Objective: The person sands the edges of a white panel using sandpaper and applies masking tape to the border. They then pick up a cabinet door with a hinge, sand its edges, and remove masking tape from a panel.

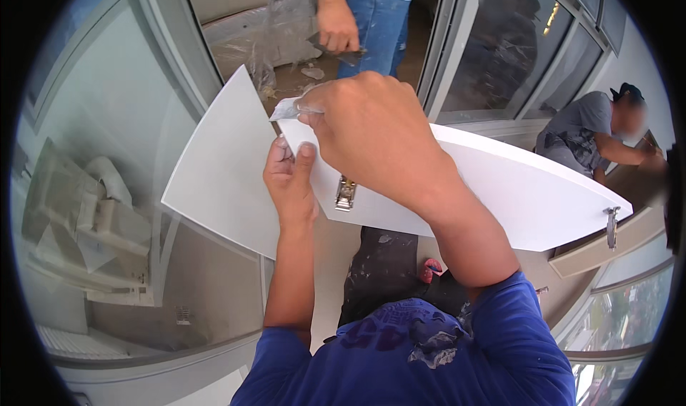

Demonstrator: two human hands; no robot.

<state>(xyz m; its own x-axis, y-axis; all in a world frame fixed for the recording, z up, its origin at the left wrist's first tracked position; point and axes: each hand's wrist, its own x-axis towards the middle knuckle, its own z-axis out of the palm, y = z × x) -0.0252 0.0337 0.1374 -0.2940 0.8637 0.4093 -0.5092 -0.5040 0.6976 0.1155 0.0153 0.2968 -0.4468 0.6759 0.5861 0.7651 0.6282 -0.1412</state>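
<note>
A white cabinet door [500, 184] spans the view in front of me, with a metal hinge [345, 193] near my hands and another hinge [612, 227] at its far right end. My left hand [291, 174] is closed on the door's left end, thumb on the near face. Whitish smears mark its fingers. Just above, my right hand [379, 131] is closed on a small whitish-grey flat piece [287, 109] at the door's upper left corner. Its exact kind is unclear, and my fist hides part of it. To the left stands a second white panel [221, 170].
Beyond the doorway a person in jeans [379, 31] holds a flat dark tool [343, 48]. Another person in a cap [582, 131] crouches at the right. Glass panels [107, 156] line the left side; clear plastic sheeting [289, 23] hangs at the back.
</note>
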